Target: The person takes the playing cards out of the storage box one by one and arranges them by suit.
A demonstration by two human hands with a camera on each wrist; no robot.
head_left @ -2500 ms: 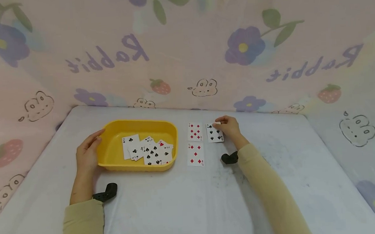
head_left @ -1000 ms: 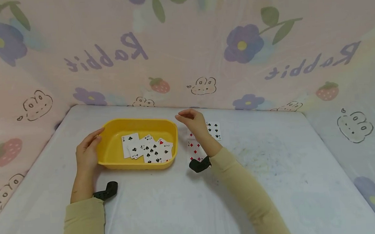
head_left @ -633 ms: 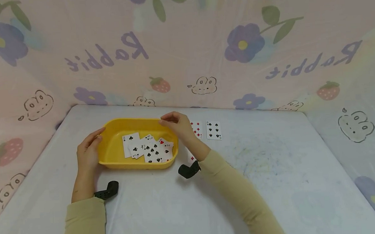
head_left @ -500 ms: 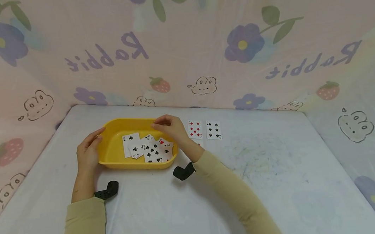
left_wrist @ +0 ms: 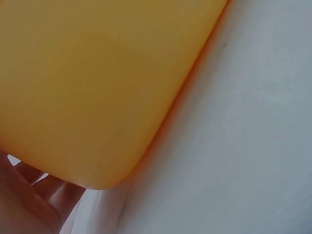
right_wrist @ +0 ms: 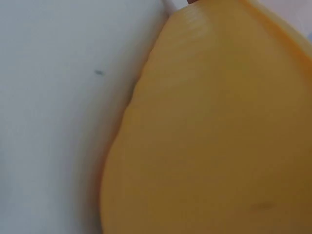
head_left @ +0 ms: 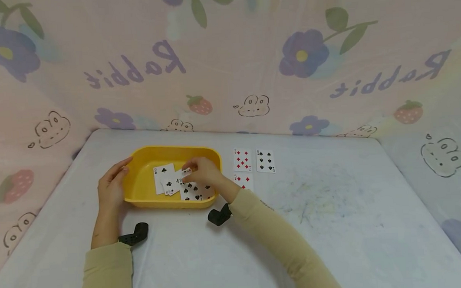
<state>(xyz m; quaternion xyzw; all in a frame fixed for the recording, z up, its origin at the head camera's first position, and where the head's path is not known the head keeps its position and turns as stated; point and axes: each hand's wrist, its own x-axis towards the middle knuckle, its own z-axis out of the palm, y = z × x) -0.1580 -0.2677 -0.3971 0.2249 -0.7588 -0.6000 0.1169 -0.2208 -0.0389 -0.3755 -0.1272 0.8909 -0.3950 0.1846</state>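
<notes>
In the head view my left hand (head_left: 110, 189) holds the left end of a yellow plastic tub (head_left: 142, 174), its fingers along the outside wall. The left wrist view shows those fingers partly hidden behind the tub's end. My right hand (head_left: 202, 173) reaches over the right wall into the tub, thumb and forefinger apart, with fingertips right at the cards. Loose playing cards lie face up inside, among them a two of clubs (head_left: 159, 186) and a spade card (head_left: 190, 192) partly covered by the hand. The right wrist view shows mostly the tub's outer wall (right_wrist: 209, 122).
Right of the tub lie a seven of diamonds (head_left: 242, 160), a six of spades (head_left: 265, 161) and, nearer me, a five of diamonds (head_left: 242, 181) partly hidden by the right forearm. A printed cloth (head_left: 226, 57) hangs behind the white table (head_left: 328, 226).
After letting go of the six of spades beside the seven of diamonds, my right hand has moved left and down into the tub. My left hand has stayed on the tub.
</notes>
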